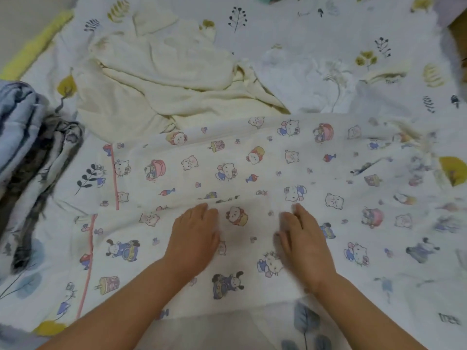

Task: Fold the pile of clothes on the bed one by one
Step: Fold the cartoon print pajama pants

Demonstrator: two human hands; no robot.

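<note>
Cartoon-print white garment [252, 168] — pink trim

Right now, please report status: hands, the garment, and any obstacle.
Left hand and right hand open, flat on cartoon-print garment. Garment spread on bed sheet, not yet folded. Cream garment lies crumpled beyond; nothing blocking.

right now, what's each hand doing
Left hand: open, flat on the cartoon-print garment.
Right hand: open, flat on it too.

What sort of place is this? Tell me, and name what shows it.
Most likely a bedroom, with laundry being folded on a bed. A leaf-print bedsheet covers the whole surface, a cartoon-print garment and a cream garment lie on it, and folded clothes are stacked at the left.
</note>
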